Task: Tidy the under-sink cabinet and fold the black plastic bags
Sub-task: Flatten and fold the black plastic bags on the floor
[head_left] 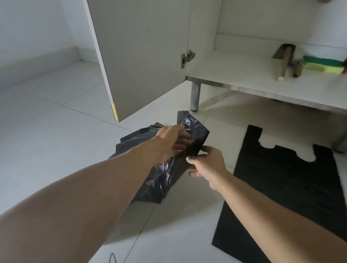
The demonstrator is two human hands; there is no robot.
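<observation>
Crumpled glossy black plastic bag point(155, 185) just above the white tiled floor point(37, 137), near the open grey cabinet door point(146, 41), one fold pinched in the right grip point(207, 165), left grip point(169, 139) spread against it, hold unclear; light, limp, slippery, likely best taken at the corners.

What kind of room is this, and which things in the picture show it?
Probably a kitchen, at floor level: an open cabinet door, sponges and wooden-handled tools on the cabinet shelf, and white floor tiles. The left hand and right hand hold a crumpled black bag.
</observation>
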